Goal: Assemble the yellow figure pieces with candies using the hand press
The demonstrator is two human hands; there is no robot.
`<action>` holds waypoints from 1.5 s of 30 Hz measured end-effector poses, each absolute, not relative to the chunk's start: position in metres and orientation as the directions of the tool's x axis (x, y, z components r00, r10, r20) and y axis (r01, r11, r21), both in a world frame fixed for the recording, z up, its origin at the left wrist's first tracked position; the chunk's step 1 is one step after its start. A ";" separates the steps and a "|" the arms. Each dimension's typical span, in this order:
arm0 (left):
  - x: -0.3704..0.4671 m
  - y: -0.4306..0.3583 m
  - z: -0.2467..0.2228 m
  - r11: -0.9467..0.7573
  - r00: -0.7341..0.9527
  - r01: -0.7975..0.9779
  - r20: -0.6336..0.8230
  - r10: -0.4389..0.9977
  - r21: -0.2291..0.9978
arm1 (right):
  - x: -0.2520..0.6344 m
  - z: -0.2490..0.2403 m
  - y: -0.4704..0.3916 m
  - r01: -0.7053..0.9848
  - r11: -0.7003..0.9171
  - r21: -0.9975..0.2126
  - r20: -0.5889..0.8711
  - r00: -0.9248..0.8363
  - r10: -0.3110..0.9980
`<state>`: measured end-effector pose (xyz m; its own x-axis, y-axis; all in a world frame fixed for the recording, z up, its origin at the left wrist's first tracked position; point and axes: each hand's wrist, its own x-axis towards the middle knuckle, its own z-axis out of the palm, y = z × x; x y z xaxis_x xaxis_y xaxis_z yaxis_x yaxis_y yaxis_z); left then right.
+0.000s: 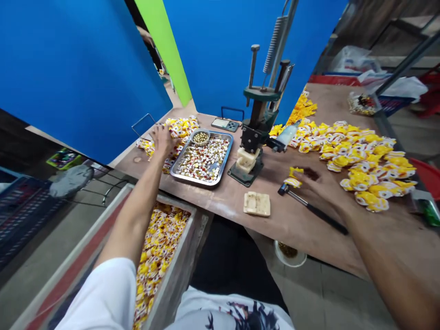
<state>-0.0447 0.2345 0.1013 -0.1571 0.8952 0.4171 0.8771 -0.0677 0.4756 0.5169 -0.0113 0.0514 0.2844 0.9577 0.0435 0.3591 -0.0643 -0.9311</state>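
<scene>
- Yellow-and-white piece (293, 182): at the fingertips of the right hand (318, 185), pinched, just above the tabletop (220, 199).
- Hands well apart from each other. Right hand closed on the piece; left hand (162, 139) has its fingers bent over the left pile (184, 124) of similar pieces. Cannot tell whether the left fingers grip one.
- Hammer (314, 211): lies just below the right hand, head close to the held piece, black handle slanting toward the near edge.
- Right pile (371, 158): many yellow-and-white pieces, heaped beyond and to the right of the right hand.
- Between the hands: hand press (256, 123), upright, coil spring on top, cream block (246, 160) at its base.
- Second cream block (257, 204): flat, nearer the wearer than the press, left of the right hand.
- Metal tray (192, 181): just right of the left hand; holds small white, red and gold bits, plus a small bowl (200, 137) of gold-coloured beads at its far corner.
- Open box (172, 284): below the left forearm, filled with yellow-and-white pieces.
- White tub (290, 261): below the tabletop edge, nearer the wearer than the right hand.
</scene>
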 end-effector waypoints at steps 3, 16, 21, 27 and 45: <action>-0.009 0.199 0.091 -0.214 -0.211 0.770 0.556 0.804 0.602 | 0.477 0.064 -0.024 -0.036 -0.208 -0.977 -0.210 0.281 0.937; 0.196 -0.033 0.010 -0.501 -0.102 0.153 0.518 0.849 0.852 | 0.344 0.054 -0.023 -0.519 -0.234 -0.822 -0.296 0.039 0.954; 0.178 0.000 0.011 -0.415 -0.216 0.092 0.425 0.879 0.905 | 0.368 0.042 -0.003 -0.374 -0.158 -0.914 -0.233 0.166 0.958; 0.185 0.022 0.002 -0.353 -0.219 0.206 0.395 0.892 0.912 | 0.417 0.044 0.029 -0.265 -0.148 -0.953 -0.238 0.346 0.908; 0.210 0.039 -0.003 -0.396 -0.140 0.349 0.465 0.874 0.850 | 0.454 0.217 0.113 -0.302 0.047 -0.952 -0.082 0.401 0.913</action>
<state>0.2104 0.0389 -0.0026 -0.1400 0.8744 0.4646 0.3486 -0.3957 0.8496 0.4538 0.1128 0.2174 0.4007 0.9126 -0.0818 -0.3021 0.0473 -0.9521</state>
